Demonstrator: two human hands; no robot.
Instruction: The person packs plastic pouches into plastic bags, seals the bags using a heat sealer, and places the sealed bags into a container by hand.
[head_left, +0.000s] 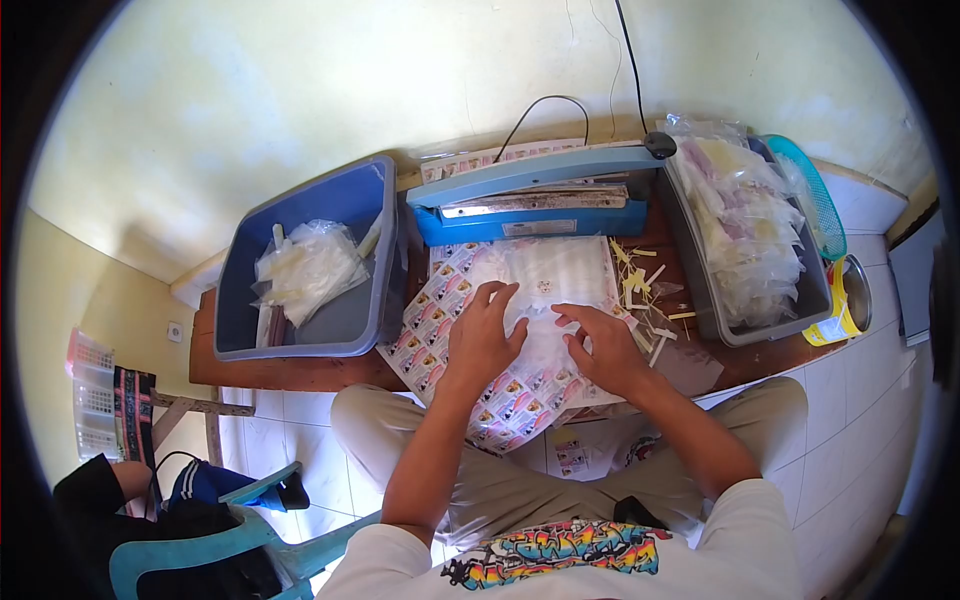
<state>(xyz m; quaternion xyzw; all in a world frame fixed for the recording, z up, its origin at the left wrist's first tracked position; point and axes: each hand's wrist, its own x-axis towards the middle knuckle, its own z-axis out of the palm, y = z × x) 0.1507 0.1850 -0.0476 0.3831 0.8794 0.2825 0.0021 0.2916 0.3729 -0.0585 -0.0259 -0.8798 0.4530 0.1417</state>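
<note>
A clear plastic bag (545, 262) with a small printed mark lies flat in front of a blue heat sealer (530, 220), whose long lever arm is raised above its base. My left hand (484, 335) is over the bag's left side, fingers stretched out and thumb apart. On the other side, my right hand (605, 348) has its fingers bent slightly and spread, close to the bag's surface. Neither hand visibly grips anything; whether the fingertips touch the plastic is hard to tell. Under the bag are printed sheets (440, 315) with repeated pink labels.
A grey-blue tub (385, 290) with some plastic packets stands left. A grey tub (708, 300) piled with filled bags is at right, beside a teal basket (815, 190) and yellow-labelled tin (845, 305). Yellowish strips (640, 280) litter the wooden table (290, 372). Another person sits lower left.
</note>
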